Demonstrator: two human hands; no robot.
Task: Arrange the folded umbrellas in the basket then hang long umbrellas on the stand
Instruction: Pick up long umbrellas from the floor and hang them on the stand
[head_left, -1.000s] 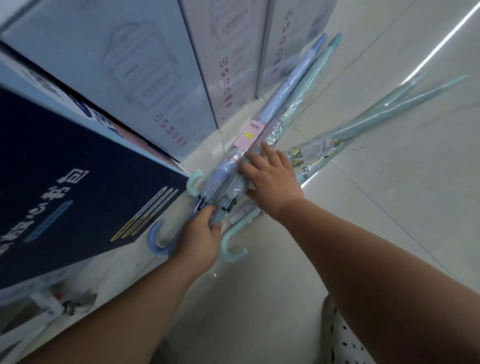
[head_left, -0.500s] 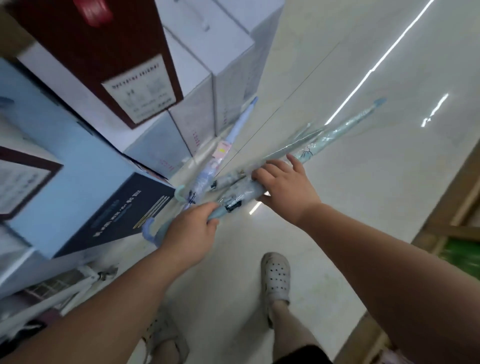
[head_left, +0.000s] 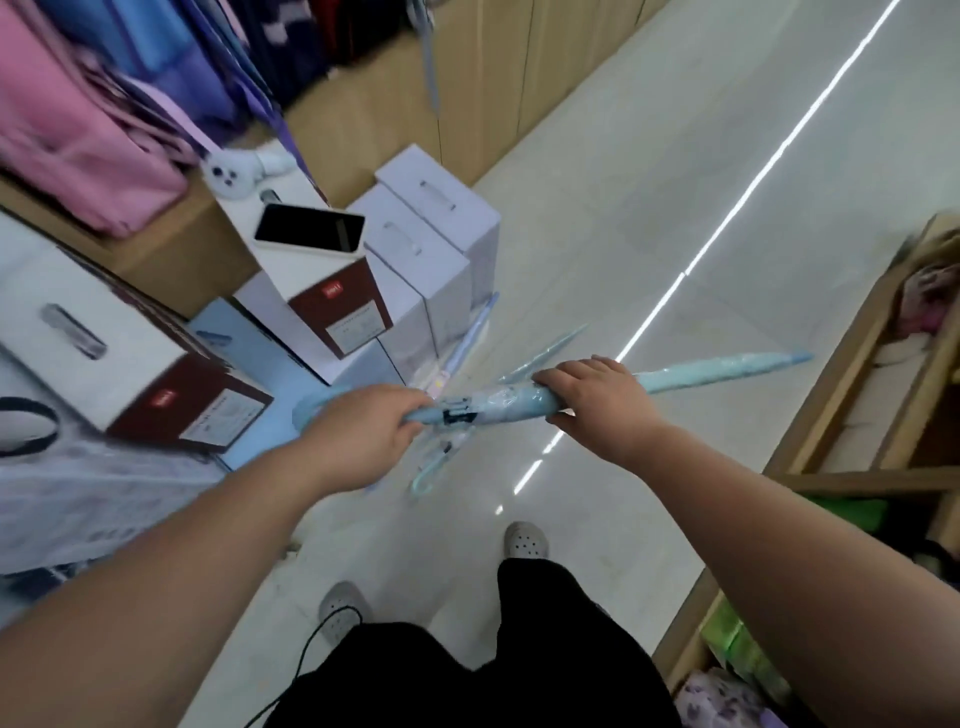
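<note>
A long light-blue umbrella (head_left: 691, 375) in clear plastic wrap is held level above the floor, tip pointing right. My left hand (head_left: 366, 427) is closed around its handle end. My right hand (head_left: 597, 396) grips its folded canopy near the middle. Below them, two more long umbrellas lie on the floor: a periwinkle umbrella (head_left: 474, 332) beside the boxes and a pale teal umbrella (head_left: 550, 348) whose curved handle (head_left: 427, 477) shows under the held one. No basket or stand is in view.
Stacked white and maroon boxes (head_left: 332, 306) stand at the left, with a phone (head_left: 309, 228) on top. Pink and purple bags (head_left: 78, 119) hang behind. A wooden shelf (head_left: 852, 395) lines the right side. My feet in grey clogs (head_left: 525, 540) stand on the tiled floor.
Both hands have lifted one light-blue umbrella off the floor pile and turned it level, tip to the right. The view has risen and pulled back from the floor.
</note>
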